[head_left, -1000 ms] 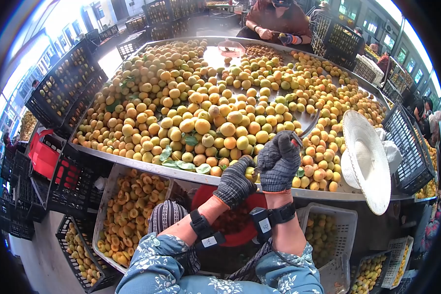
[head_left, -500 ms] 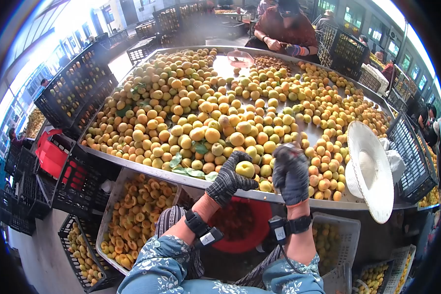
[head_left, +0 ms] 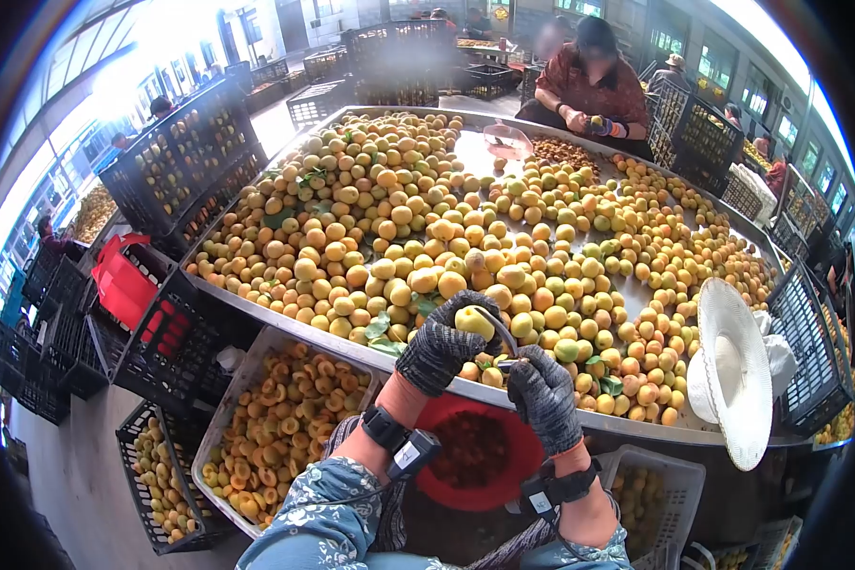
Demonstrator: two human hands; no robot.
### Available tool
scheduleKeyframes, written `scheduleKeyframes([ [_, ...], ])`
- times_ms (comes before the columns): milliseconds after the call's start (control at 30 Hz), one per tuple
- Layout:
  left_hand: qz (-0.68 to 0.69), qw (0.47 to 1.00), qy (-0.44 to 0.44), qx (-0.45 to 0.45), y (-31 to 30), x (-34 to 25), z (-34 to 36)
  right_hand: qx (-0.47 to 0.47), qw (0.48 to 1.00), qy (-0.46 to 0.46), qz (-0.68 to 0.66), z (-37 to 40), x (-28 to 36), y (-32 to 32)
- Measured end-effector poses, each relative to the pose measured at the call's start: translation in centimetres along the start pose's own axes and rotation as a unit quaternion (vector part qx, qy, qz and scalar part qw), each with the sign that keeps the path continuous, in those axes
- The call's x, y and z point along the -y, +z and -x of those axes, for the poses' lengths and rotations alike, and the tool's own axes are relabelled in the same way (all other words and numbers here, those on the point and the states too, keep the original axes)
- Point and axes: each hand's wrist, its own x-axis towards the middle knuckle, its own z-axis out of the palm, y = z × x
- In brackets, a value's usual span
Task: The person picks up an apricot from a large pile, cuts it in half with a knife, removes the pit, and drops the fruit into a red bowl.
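My left hand [head_left: 437, 353], in a dark knitted glove, is closed around a yellow-green apricot [head_left: 473, 323] just over the near edge of the metal table [head_left: 627, 429]. A thin curved knife [head_left: 504, 336] arcs over the right side of this fruit. Its handle end sits in the closed fingers of my right hand [head_left: 545, 399], also gloved. Whole apricots [head_left: 380, 228] cover much of the table beyond both hands. Under the hands stands a red basin [head_left: 524, 456] with dark brown contents.
A pale crate of split apricots [head_left: 285, 427] stands below left. Another crate [head_left: 679, 489] is below right. A straw hat [head_left: 743, 375] rests on the table's right side, beside a black crate [head_left: 807, 347]. Across the table a person [head_left: 594, 90] handles fruit near a clear scoop [head_left: 508, 142].
My left hand has lifted the apricot slightly. My right hand has come down and left, bringing the knife against the fruit. The view has shifted, showing more of the person opposite.
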Motion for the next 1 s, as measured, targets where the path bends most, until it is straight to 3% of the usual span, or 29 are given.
scheduleKeyframes([
  [167,-0.133,0.990,0.035,0.001,0.7,-1.2,0.3,-0.009,1.000,0.005,-0.009,-0.1,-0.7,0.7],
  [433,-0.078,0.997,0.012,-0.001,0.6,-0.8,0.5,-0.044,0.981,-0.072,0.176,-0.1,-1.0,1.3],
  [600,-0.046,0.999,-0.010,-0.010,1.4,-0.6,0.3,-0.062,0.981,-0.085,0.164,-0.3,-1.4,2.1],
  [667,-0.162,0.987,0.012,-0.016,1.2,0.1,0.2,-0.070,0.981,-0.090,0.156,-0.2,-0.9,2.6],
  [833,-0.178,0.984,-0.008,-0.028,1.0,0.8,0.3,-0.073,0.982,-0.084,0.155,-0.3,-1.3,2.5],
  [867,-0.388,0.916,0.104,-0.003,0.4,1.3,0.2,-0.061,0.987,-0.049,0.140,-0.3,-1.2,2.4],
  [900,-0.575,0.791,0.208,0.022,-0.1,1.8,0.3,-0.050,0.991,-0.013,0.123,-0.3,-1.1,2.4],
  [933,-0.576,0.791,0.208,0.022,-0.2,2.5,0.7,-0.050,0.991,-0.013,0.122,-0.3,-1.3,2.6],
  [967,-0.408,0.904,0.129,-0.024,0.3,2.7,0.9,-0.056,0.994,-0.021,0.092,-0.4,-1.6,2.8],
  [1000,-0.217,0.973,0.042,-0.069,0.7,3.0,1.0,-0.063,0.996,-0.027,0.063,-0.4,-1.8,2.9],
])
